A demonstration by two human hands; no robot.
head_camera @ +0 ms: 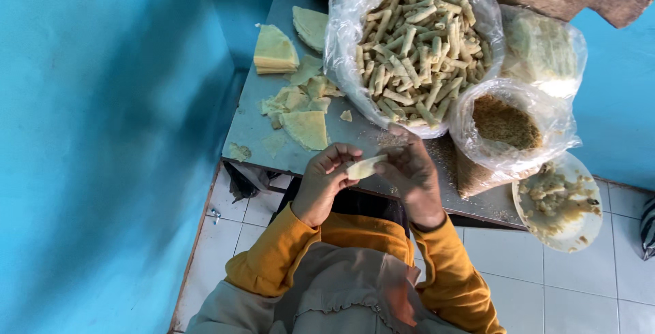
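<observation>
Here the left hand point(323, 182) and the right hand point(411, 172) meet just in front of the near edge of the grey table point(254, 129), and both pinch one small pale roll point(364, 167) between their fingertips. The left hand grips the roll's left end with bent fingers, and the right hand holds its right end. The roll lies almost flat, tipped up a bit on the right. Both arms wear yellow sleeves point(273, 255). On the table, right behind the hands, sits a big clear bag point(344, 27) full of finished rolls point(419, 44). To the left of that bag lie flat yellow sheets point(306, 128), some torn, and farther back a neat stack of sheets point(274, 51). To the right of the big bag stands a smaller clear bag point(546, 112) holding brown crumbs point(505, 122). Behind that bag is another bag of pale sheets point(542, 51). At the table's right corner, near the crumb bag, rests a white plate point(576, 235) with lumpy filling point(549, 201). Blue walls point(102, 136) stand beside the table, and white floor tiles point(580, 293) lie below it.
</observation>
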